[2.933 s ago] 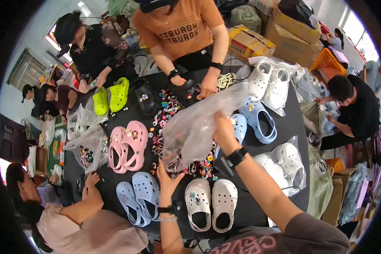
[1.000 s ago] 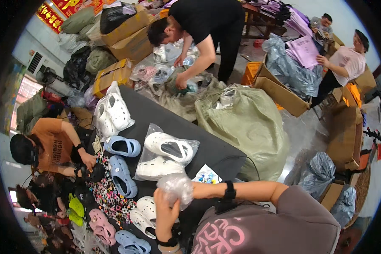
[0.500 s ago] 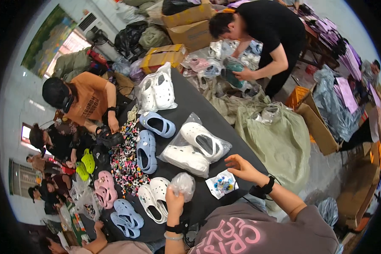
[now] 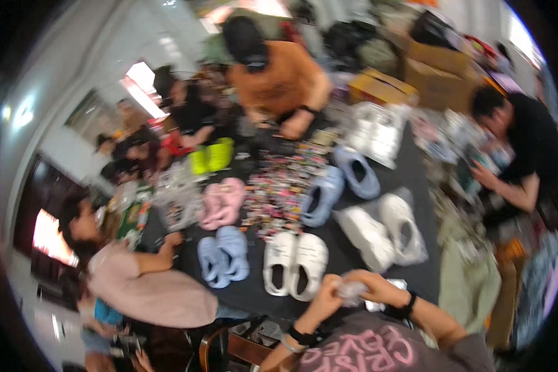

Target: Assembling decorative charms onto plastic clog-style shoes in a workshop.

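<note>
My left hand (image 4: 326,297) and my right hand (image 4: 372,284) meet at the near edge of the black table (image 4: 415,180), both closed on a crumpled clear plastic bag (image 4: 349,290). Just beyond my hands lies a pair of white clogs (image 4: 294,263). To the right of them a second white pair (image 4: 384,234) lies inside clear plastic. A small packet (image 4: 384,304) shows under my right wrist. The picture is blurred by motion.
Light blue clogs (image 4: 226,254), pink clogs (image 4: 220,201), more blue clogs (image 4: 338,183), yellow-green clogs (image 4: 212,156) and a heap of small colourful charms (image 4: 285,186) cover the table. A person in orange (image 4: 279,80) works opposite, a person in pink (image 4: 142,285) at left, one in black (image 4: 527,155) at right. Cardboard boxes (image 4: 415,80) stand behind.
The view has swung back to face the table squarely. My right hand has left the small packet and joined my left hand on the crumpled bag.
</note>
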`<move>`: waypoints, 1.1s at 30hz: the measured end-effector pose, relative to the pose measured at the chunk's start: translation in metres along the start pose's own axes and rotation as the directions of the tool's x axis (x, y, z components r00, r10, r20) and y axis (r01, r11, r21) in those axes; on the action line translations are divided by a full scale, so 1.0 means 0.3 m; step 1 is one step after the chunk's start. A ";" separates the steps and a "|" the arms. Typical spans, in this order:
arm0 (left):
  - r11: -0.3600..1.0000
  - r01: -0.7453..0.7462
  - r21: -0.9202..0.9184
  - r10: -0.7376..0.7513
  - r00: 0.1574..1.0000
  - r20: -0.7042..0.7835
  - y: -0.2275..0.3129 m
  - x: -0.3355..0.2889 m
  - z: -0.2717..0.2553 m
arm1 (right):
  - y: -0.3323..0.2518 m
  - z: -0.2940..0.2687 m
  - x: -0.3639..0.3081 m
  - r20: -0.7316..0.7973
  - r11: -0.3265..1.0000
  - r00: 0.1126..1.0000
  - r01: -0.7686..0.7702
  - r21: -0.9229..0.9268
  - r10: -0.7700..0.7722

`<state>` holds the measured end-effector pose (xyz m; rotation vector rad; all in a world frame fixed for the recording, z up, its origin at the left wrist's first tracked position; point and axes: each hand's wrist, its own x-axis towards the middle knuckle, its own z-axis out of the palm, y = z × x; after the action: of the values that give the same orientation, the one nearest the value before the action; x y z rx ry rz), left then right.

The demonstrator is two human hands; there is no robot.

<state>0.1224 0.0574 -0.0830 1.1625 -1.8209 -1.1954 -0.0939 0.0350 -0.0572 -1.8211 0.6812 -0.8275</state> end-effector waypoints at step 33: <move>0.885 0.228 -0.407 -0.388 0.844 -0.369 0.213 -0.206 0.093 | -0.164 0.039 0.042 0.233 0.983 0.968 0.128 -0.134 -0.094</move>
<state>0.1018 0.1359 -0.0371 1.4158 -1.0511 -1.2421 -0.0728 0.0494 -0.0120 -2.0664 0.5085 -0.6420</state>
